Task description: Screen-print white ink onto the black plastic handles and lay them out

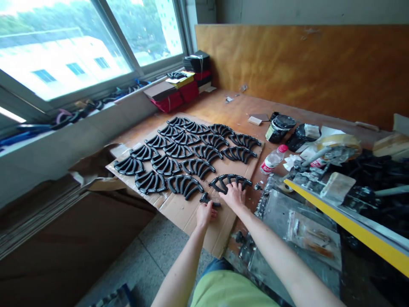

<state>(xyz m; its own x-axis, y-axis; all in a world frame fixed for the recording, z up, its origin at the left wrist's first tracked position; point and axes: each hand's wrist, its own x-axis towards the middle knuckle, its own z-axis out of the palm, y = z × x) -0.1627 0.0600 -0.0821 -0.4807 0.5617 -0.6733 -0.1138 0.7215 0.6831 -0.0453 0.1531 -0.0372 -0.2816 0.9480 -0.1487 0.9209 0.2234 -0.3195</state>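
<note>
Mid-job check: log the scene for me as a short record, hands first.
Left hand: at a short black piece; grip partly hidden
Right hand: fingers over the nearest black fan
Surface: cardboard sheet, partly bare near the hands
Farther on sheet: more black fans, in rough rows
Right of sheet: pink-capped bottle, dark-stained tub

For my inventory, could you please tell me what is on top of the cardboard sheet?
Black fan-shaped pieces lie there; the right hand partly covers one, the left hand holds a smaller piece. The cardboard directly beneath is hidden.
</note>
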